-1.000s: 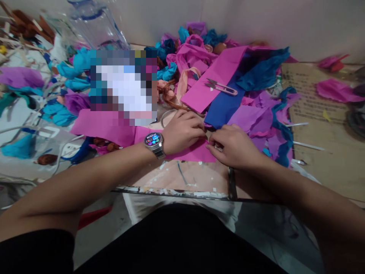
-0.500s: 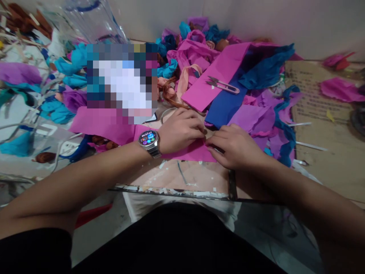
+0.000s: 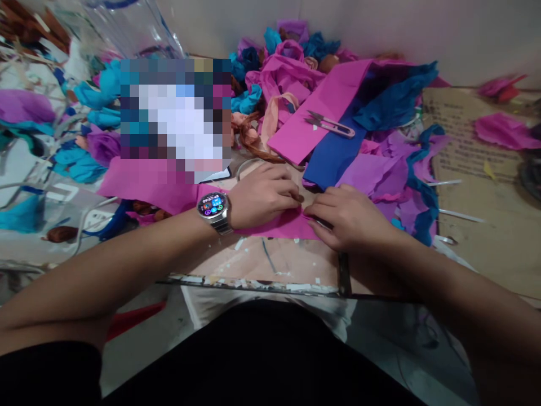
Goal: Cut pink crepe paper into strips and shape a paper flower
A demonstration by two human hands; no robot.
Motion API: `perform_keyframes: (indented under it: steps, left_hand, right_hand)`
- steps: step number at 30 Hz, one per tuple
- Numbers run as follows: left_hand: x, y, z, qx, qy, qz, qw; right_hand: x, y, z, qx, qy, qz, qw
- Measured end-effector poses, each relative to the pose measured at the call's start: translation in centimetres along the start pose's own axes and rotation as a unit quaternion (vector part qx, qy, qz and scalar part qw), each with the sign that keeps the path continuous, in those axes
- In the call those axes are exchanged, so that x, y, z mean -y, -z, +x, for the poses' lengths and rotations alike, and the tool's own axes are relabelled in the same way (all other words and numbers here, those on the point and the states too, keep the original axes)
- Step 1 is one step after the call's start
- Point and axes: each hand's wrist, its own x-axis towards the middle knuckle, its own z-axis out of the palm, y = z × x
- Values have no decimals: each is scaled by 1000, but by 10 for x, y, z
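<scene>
My forearms point(image 3: 127, 273) converge over the table's point(image 3: 253, 262) near edge; my left hand point(image 3: 268, 194) is palm down, fingers bent, facing my right hand point(image 3: 349, 217), its fingers curled above the thumb.

A pale wall point(image 3: 380, 28) stands behind the white-flecked worktop point(image 3: 296, 260).
</scene>
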Motion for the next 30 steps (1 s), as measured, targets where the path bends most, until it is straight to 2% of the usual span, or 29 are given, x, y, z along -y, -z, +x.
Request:
perform_keyframes:
  steps: [9,18,22,26,30]
  left_hand:
    - [2,1,-1,30,10,-18,999]
    - [4,3,-1,28,9,5,1000]
    - [5,6,-1,20,22,-9,1000]
    - [5,8,-3,16,30,29,999]
    - [5,7,-5,15,5,28,999]
  right_hand:
    - [0,3,-1,10,9,19,1000]
    - [-2,5,-2,17,15,10,1000]
    - [-2,5,-2,4,16,11,1000]
    - [-3,4,-2,-8,19,18,1000]
    - [-4,3,-2,-16,2,33,999]
